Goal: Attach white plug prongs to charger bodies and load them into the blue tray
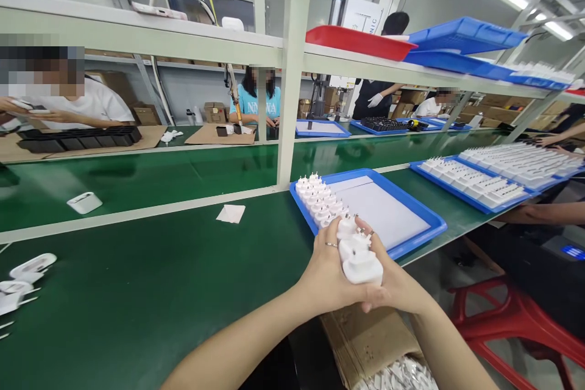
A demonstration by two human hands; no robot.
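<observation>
A short row of white plug adapters (361, 261) with metal pins is squeezed between my two hands, over the near corner of a blue tray (425, 233). My left hand (323, 268) presses on the row from the left, a ring on one finger. From the right, my right hand (393, 277) closes against the same row, its thumb near the bottom end. Inside the tray, more white plug adapters (317, 200) stand pins up in rows along the left side, on a white sheet (388, 207).
To the right, blue trays (475, 186) hold many white pieces. White plug parts (31, 268) lie at the left and a paper scrap (231, 214) in the middle. A shelf post (287, 91) rises behind the tray. Below are an open box (365, 341) and a red stool (512, 317). Co-workers sit opposite.
</observation>
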